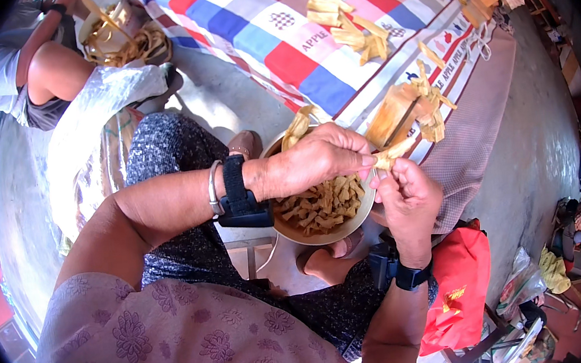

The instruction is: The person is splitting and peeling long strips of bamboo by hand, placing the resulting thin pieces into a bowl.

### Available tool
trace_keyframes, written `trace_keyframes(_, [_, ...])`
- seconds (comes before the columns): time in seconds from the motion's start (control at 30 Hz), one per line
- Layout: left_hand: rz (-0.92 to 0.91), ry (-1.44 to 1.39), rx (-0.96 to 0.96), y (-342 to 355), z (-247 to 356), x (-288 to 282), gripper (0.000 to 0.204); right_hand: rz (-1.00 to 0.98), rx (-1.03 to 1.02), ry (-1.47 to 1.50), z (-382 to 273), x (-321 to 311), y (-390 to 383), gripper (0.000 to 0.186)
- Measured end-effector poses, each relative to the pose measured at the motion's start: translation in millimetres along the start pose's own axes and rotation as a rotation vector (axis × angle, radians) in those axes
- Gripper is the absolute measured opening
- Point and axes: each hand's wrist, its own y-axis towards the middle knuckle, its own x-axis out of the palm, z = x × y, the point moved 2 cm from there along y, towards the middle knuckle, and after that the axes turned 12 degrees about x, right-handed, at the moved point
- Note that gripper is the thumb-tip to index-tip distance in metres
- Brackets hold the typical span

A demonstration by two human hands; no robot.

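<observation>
My left hand [323, 155] and my right hand [408, 198] meet over the right rim of a pale round bucket. Between their pinched fingertips is a pale yellow, dried-looking fibrous strip [393, 152]. Short yellow-brown pieces [325, 206] lie inside the bucket [350, 230]; a longer folded piece [297, 129] rests at its far rim, partly behind my left hand. Just beyond my fingers, a wooden block [390, 114] sits at the cloth's edge, with several yellow strips [430, 109] beside it.
A checked red, white and blue cloth [300, 73] covers the surface ahead, bearing more strips [352, 27]. At far left, another person [52, 69] sits by a bucket [105, 32] of strips. Clear plastic [93, 118] lies by my left knee, a red bag [456, 284] at right.
</observation>
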Motion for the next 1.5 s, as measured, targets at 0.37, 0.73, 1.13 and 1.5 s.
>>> trace_keyframes(0.37, [-0.048,-0.289,-0.174,5.9,-31.0,-5.2,0.023,-0.257,0.063,0.248,-6.2,-6.3,4.7,0.030])
trace_keyframes(0.73, [-0.026,-0.021,-0.065,3.5,-4.3,-8.0,0.021,-0.111,-0.013,0.148,-0.5,-5.5,-0.8,0.019])
trace_keyframes(1.13, [0.004,0.012,0.166,-4.0,5.1,-10.8,0.025,-0.092,0.044,0.373,-9.9,-8.2,-5.3,0.012])
trace_keyframes(1.5, [0.112,0.221,0.095,64.2,10.5,-42.0,0.021,0.133,0.197,0.704,21.3,-34.1,49.6,0.010])
